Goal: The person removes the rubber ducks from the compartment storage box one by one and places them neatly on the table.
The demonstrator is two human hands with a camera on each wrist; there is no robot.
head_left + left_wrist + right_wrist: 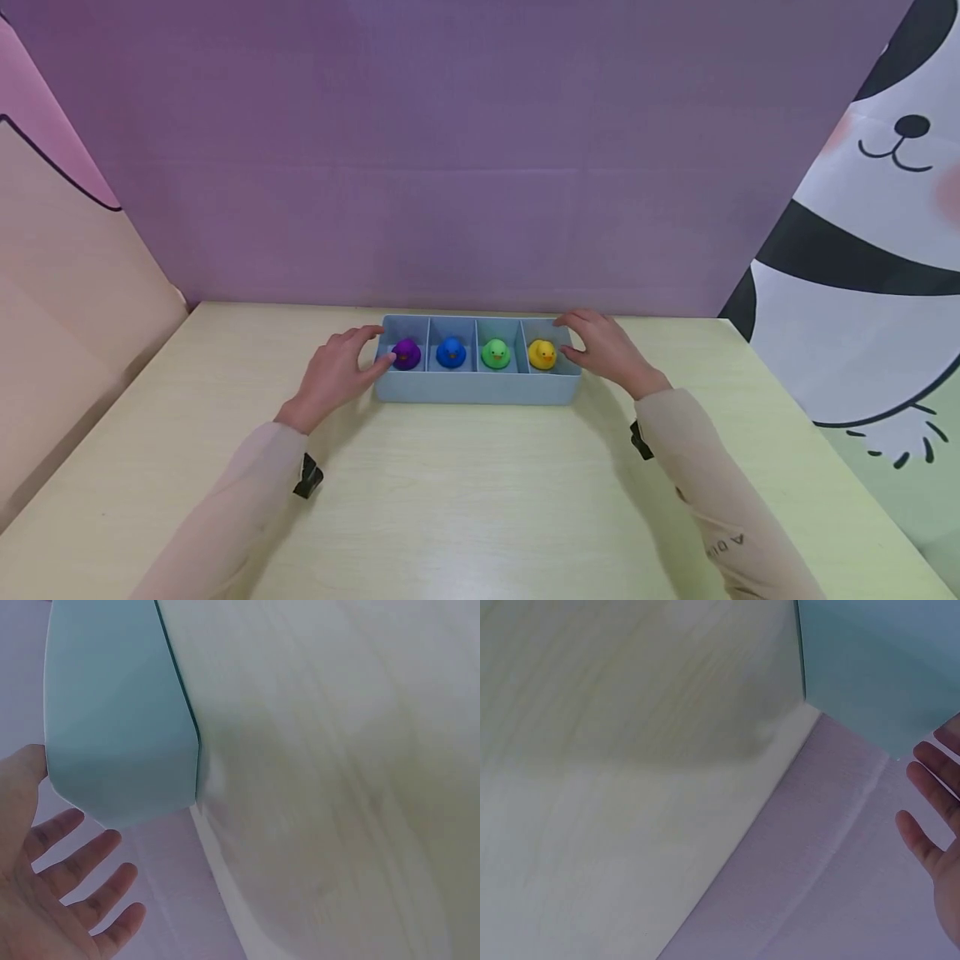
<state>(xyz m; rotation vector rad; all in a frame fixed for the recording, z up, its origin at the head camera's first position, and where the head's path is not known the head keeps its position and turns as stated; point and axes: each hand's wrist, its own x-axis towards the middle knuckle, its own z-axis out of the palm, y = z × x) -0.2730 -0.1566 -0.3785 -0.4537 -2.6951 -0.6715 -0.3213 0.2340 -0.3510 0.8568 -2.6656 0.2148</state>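
Note:
In the head view a light blue box (472, 388) with a row of compartments stands on the table. It holds a purple rubber duck (407, 354), a blue one (451, 352), a green one (496, 354) and a yellow one (542, 354), each in its own compartment. My left hand (333, 373) is at the box's left end, thumb tip over the rim beside the purple duck, index fingertip by the back left corner. At the right end, my right hand (609, 350) reaches over the rim near the yellow duck. Both wrist views show spread, fairly straight fingers close to the box ends.
The pale wooden table (465, 500) extends in front of the box and to both sides. Behind it rises a purple backdrop (450, 167), close to the box's back. A panda picture (862, 333) covers the right wall.

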